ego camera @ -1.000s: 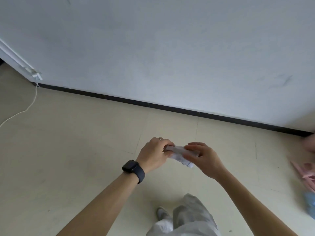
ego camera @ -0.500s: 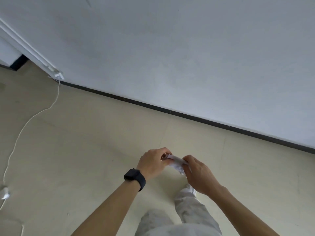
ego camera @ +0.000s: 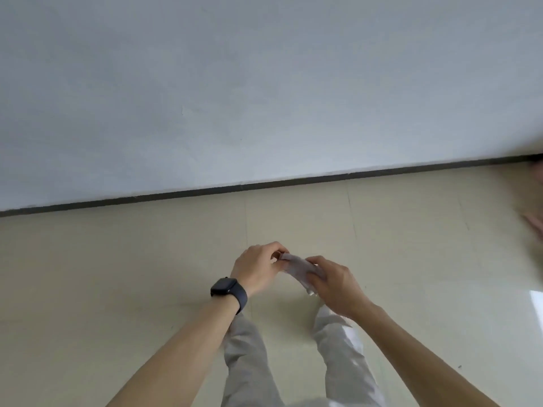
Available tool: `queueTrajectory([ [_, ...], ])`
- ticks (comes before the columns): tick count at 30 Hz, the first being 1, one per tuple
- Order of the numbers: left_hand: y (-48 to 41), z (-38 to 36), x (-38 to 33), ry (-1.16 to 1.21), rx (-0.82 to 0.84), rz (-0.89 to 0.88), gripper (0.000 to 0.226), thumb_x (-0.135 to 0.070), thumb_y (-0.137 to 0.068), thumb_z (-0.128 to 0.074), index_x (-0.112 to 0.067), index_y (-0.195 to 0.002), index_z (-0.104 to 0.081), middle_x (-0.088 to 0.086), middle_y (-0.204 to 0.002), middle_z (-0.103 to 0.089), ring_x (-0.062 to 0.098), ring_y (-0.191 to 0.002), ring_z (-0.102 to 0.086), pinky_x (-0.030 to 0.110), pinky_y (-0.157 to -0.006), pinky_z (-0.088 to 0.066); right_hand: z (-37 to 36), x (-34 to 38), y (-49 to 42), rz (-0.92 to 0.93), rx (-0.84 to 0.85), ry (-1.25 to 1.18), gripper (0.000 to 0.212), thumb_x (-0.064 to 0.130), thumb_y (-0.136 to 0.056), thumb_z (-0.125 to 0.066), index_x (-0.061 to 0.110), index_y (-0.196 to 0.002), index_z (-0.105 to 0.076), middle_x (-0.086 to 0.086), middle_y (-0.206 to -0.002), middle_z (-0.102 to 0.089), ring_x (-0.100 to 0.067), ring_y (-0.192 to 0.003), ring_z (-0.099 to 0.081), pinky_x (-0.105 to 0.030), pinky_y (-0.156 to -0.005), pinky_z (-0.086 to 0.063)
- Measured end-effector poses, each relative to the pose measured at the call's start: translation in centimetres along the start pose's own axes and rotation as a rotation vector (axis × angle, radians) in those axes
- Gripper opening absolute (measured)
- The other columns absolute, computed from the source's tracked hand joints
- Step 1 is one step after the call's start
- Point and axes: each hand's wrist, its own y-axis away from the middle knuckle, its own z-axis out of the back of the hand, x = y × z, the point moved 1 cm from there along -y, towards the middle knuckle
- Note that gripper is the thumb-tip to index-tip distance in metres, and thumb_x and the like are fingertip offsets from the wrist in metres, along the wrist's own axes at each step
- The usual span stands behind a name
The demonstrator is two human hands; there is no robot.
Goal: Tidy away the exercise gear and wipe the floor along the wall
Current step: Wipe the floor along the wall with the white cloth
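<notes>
Pale beige floor tiles [ego camera: 117,274] run up to a plain grey-white wall [ego camera: 264,83], with a thin dark skirting strip [ego camera: 205,191] marking the joint between them and slanting slightly upward toward the right. Standing close to that wall, the person looks down at both bare forearms, which reach forward and meet over the floor. Their left hand [ego camera: 258,268] and right hand [ego camera: 335,283] are both closed on the same small white crumpled wipe [ego camera: 296,267], a cloth or a tissue, it is too blurred to say which. The left fingers pinch its upper end, while the right fingers curl over its lower end, so the piece spans the short gap between the two hands and is held in the air above the tiles, near the wall but well clear of it. A dark smartwatch [ego camera: 227,290] with a dark band sits on the left wrist. Below the hands, light grey trouser legs [ego camera: 249,362] show. At the far right edge, something pinkish [ego camera: 536,224] lies blurred on the floor, too cut off to identify.
</notes>
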Motion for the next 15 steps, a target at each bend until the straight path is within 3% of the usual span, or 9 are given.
queueTrajectory([
  [2, -3.2, -0.4, 1.0, -0.05, 0.062, -0.04, 0.024, -0.031, -0.096, -0.053, -0.04, -0.116, -0.062, -0.02, -0.114, -0.069, 0.009, -0.108, -0.063, 0.032, -0.085, -0.053, -0.2, -1.6, -0.9, -0.113, -0.114, -0.141, 0.022, 0.015, -0.091, -0.057, 0.026, -0.108, -0.066, 0.004, -0.088, -0.07, -0.016, -0.08, -0.062, -0.025, -0.071, -0.047],
  [7, -10.1, -3.5, 1.6, -0.318, 0.17, -0.146, 0.043, -0.031, -0.1, -0.044, -0.033, -0.143, -0.047, -0.008, -0.144, -0.054, 0.019, -0.128, -0.051, 0.033, -0.096, -0.048, -1.2, -9.7, -2.3, -0.33, -0.316, -0.361, 0.019, 0.016, -0.091, -0.06, 0.034, -0.096, -0.065, 0.001, -0.068, -0.069, -0.009, -0.062, -0.061, -0.022, -0.062, -0.048],
  [9, -13.0, -5.6, 0.5, -0.381, 0.18, -0.205, 0.048, -0.031, -0.1, -0.045, -0.03, -0.148, -0.041, -0.005, -0.154, -0.042, 0.019, -0.14, -0.039, 0.032, -0.108, -0.039, -1.4, -13.6, -2.9, -0.403, -0.362, -0.434, 0.021, 0.014, -0.092, -0.058, 0.034, -0.093, -0.063, -0.001, -0.073, -0.069, -0.008, -0.064, -0.061, -0.013, -0.056, -0.044],
  [11, -16.5, -8.6, -1.1, -0.435, 0.189, -0.249, 0.053, -0.034, -0.1, -0.046, -0.029, -0.152, -0.035, -0.001, -0.159, -0.034, 0.021, -0.146, -0.03, 0.032, -0.116, -0.028, -1.4, -17.8, -4.0, -0.469, -0.392, -0.48, 0.021, 0.016, -0.092, -0.055, 0.037, -0.093, -0.06, 0.0, -0.08, -0.07, -0.008, -0.072, -0.063, -0.014, -0.057, -0.043],
  [15, -24.5, -17.5, -5.2, -0.519, 0.226, -0.321, 0.054, -0.038, -0.1, -0.045, -0.029, -0.152, -0.033, 0.002, -0.159, -0.032, 0.025, -0.148, -0.025, 0.036, -0.119, -0.022, -2.0, -27.1, -7.7, -0.564, -0.438, -0.55, 0.017, 0.02, -0.094, -0.05, 0.036, -0.095, -0.056, 0.006, -0.077, -0.069, -0.008, -0.071, -0.063, -0.018, -0.057, -0.044],
])
